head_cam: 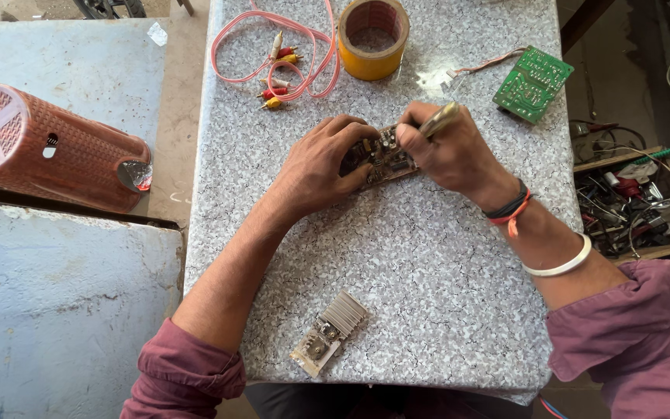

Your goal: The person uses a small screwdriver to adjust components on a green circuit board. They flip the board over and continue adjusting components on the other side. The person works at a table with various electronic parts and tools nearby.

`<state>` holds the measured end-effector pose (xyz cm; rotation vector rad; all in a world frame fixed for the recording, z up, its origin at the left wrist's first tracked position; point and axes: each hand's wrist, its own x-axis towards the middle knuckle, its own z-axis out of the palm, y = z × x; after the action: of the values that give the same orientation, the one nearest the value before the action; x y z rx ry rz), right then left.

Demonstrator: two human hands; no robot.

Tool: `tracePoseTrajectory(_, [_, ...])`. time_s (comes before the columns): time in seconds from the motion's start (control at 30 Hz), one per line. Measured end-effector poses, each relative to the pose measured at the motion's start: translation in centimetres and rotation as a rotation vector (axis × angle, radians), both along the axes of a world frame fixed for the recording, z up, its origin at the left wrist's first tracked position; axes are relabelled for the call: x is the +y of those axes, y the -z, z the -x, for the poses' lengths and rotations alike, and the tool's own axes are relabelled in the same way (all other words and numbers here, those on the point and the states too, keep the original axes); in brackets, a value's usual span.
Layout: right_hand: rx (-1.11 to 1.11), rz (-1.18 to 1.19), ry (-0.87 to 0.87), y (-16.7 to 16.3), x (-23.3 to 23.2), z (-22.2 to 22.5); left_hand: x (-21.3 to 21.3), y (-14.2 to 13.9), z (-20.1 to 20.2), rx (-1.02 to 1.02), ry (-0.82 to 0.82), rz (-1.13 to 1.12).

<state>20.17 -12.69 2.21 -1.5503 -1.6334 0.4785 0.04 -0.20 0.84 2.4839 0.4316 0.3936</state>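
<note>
left hand [323, 167]: grip clamped around the brown circuit board [385, 157], pinning it flat to the table [428, 264] so it can't skid

right hand [443, 147]: fingers closed on a yellowish tool handle [440, 119], held like a pen for control

tool tip: hidden behind the knuckles (can't say if it touches the board)

board: mid-table, mostly covered by both hands, parts too small to read

pushed aside: heatsink piece [329, 334] near the front edge, green board [533, 83], tape roll [373, 37], pink cables [281, 54]
</note>
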Motion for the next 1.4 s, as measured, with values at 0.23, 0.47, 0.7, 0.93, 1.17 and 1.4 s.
tracePoseTrajectory(0.23, [0.197,-0.005,0.055,1.1,0.1,-0.9,0.0,0.4,0.1,-0.004,0.014,-0.047])
tracePoseTrajectory(0.47, [0.435,-0.023,0.121,1.5,0.1,-1.8,0.0,0.2,0.2,-0.036,0.073,-0.069])
tracePoseTrajectory(0.7, [0.454,-0.034,0.095,1.4,0.1,-1.7,0.0,-0.2,0.2,-0.040,0.099,-0.086])
tracePoseTrajectory(0.93, [0.454,-0.033,0.102,1.2,0.3,-1.8,0.0,-0.2,0.1,-0.008,0.104,-0.099])
tracePoseTrajectory(1.17, [0.413,-0.025,0.157,0.7,0.4,-1.5,-0.1,-0.8,0.3,0.029,0.117,-0.085])
tracePoseTrajectory(1.4, [0.405,-0.022,0.161,0.1,0.6,-1.2,-0.2,-0.9,0.0,0.084,0.109,-0.108])
